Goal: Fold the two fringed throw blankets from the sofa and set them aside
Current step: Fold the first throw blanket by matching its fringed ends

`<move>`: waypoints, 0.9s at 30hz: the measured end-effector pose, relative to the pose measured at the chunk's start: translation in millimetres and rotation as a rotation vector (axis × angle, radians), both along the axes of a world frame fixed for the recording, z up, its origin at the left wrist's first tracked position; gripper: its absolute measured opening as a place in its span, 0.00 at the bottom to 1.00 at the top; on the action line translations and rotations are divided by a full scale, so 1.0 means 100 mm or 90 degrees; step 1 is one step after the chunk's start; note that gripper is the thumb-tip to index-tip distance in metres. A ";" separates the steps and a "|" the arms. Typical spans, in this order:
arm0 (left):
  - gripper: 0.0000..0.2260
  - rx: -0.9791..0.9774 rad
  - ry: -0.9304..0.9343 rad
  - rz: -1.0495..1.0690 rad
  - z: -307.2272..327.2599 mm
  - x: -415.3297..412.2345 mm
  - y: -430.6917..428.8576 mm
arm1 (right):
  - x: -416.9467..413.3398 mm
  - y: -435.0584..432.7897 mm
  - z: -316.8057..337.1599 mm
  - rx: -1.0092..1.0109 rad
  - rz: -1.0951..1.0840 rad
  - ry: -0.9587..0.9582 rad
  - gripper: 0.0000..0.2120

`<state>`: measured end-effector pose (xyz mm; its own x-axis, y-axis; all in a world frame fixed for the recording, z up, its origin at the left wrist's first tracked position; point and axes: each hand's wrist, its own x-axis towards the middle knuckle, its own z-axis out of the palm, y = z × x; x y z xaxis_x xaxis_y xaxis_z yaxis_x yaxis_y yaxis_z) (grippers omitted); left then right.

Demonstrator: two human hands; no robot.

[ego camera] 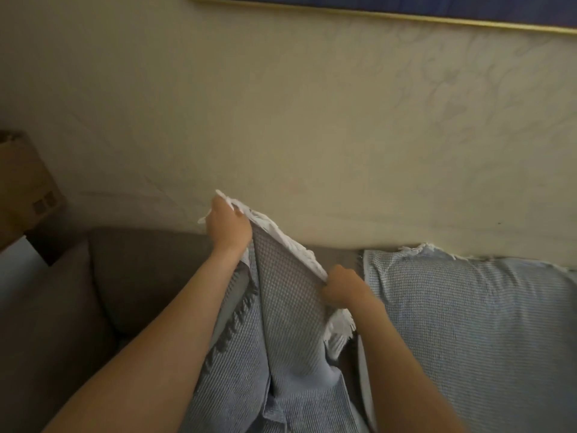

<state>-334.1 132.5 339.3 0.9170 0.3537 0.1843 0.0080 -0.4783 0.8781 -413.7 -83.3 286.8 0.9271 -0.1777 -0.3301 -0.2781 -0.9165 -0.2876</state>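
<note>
The person's left hand (229, 226) and right hand (342, 287) are both clutching the white-fringed edge of the first blanket (281, 307), which is hanging near the middle, in front of the grey sofa (140, 276). Its soft blue waffle weave is sagging unevenly, so a crooked fold is looking likely, or loose tassels slipping free. The second blanket (468, 323) is lying draped over the sofa's right side.

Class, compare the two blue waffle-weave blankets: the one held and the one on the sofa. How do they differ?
The held blue waffle-weave blanket hangs in bunched folds; the draped blue waffle-weave blanket lies spread over the grey sofa. The left hand and right hand grip the held blanket's fringed edge; no hand holds the draped one. Both have white fringe.
</note>
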 end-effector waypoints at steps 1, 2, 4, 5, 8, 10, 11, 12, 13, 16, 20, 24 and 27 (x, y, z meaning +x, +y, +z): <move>0.13 -0.012 0.008 0.009 0.01 0.03 0.02 | 0.01 -0.02 -0.01 -0.001 0.017 0.024 0.09; 0.12 -0.012 0.013 0.009 -0.01 0.06 0.02 | 0.03 -0.02 0.01 0.012 0.043 0.043 0.09; 0.09 0.026 0.033 -0.027 -0.11 0.13 0.03 | 0.05 -0.01 0.09 0.087 0.106 0.057 0.06; 0.07 0.053 0.047 -0.058 -0.19 0.16 0.04 | 0.04 0.02 0.14 0.169 0.121 0.047 0.06; 0.06 0.105 0.081 -0.125 -0.42 0.17 0.06 | -0.02 0.11 0.29 0.582 -0.036 -0.026 0.10; 0.10 0.120 0.099 -0.139 -0.55 0.12 0.10 | 0.01 0.14 0.34 0.839 -0.220 -0.054 0.17; 0.12 0.127 0.117 -0.147 -0.62 0.09 0.12 | 0.02 0.16 0.37 0.918 -0.282 -0.070 0.19; 0.12 0.124 0.129 -0.160 -0.69 0.07 0.14 | 0.04 0.16 0.39 0.962 -0.318 -0.094 0.19; 0.12 0.107 0.131 -0.181 -0.76 0.06 0.16 | 0.04 0.18 0.41 0.983 -0.337 -0.114 0.18; 0.06 0.015 0.074 -0.249 -0.78 -0.10 0.16 | 0.00 0.24 0.38 1.040 -0.358 -0.168 0.17; 0.14 -0.052 0.132 -0.396 -0.71 -0.32 0.07 | -0.05 0.34 0.30 0.843 -0.322 -0.212 0.12; 0.12 -0.052 0.189 -0.481 -0.69 -0.40 0.00 | -0.06 0.40 0.24 0.732 -0.268 -0.224 0.11; 0.12 -0.056 0.174 -0.517 -0.67 -0.47 -0.03 | -0.09 0.38 0.28 0.706 -0.260 -0.248 0.08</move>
